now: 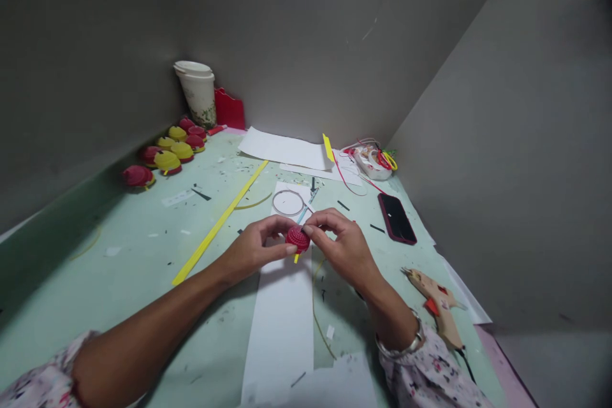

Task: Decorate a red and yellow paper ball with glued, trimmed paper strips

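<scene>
A small red dome-shaped piece (297, 239) with a textured, beaded-looking surface is held above a strip of white paper (282, 331). My left hand (261, 242) grips it from the left, thumb below and fingers behind. A short yellow tab (296, 258) sticks out under the dome. My right hand (337, 239) pinches at the dome's upper right, where a tiny dark bit shows at the fingertips; what it is I cannot make out. Just beyond the hands lie a thin ring (287, 202) and a pale blue stick (308, 205).
Several red and yellow domed pieces (167, 161) stand at the left near a paper cup (197, 92). A long yellow strip (220, 223) lies left of my hands. At the right are a phone (397, 218), a glue gun (437, 306) and a bag of bits (373, 162).
</scene>
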Demonstrator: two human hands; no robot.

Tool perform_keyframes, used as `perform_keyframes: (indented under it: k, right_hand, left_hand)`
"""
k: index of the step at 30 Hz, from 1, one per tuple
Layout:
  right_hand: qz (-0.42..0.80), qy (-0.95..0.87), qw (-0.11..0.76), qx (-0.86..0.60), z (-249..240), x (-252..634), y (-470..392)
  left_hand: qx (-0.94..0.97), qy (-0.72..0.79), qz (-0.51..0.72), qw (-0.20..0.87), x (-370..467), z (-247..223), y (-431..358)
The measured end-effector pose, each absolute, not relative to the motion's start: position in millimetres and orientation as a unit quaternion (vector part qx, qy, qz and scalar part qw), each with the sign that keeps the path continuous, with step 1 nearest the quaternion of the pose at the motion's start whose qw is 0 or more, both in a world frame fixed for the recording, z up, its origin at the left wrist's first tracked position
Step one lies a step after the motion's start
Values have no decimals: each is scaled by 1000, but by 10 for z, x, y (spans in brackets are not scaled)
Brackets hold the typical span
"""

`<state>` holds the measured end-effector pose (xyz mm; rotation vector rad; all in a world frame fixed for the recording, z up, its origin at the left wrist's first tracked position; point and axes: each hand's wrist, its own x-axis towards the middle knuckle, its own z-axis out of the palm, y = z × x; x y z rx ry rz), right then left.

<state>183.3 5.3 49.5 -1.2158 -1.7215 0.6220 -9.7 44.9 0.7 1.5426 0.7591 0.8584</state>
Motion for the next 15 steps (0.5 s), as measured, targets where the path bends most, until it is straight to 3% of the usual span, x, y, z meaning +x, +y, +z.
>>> perform_keyframes:
  k: [9, 15]
  right_hand:
    - [277, -688, 448, -499, 536, 1885, 45]
    - [302, -707, 385, -510, 521, 1907, 46]
  left_hand:
    - [657, 322, 368, 574, -111, -4, 446]
    - [649, 314, 370, 587, -106, 10, 439]
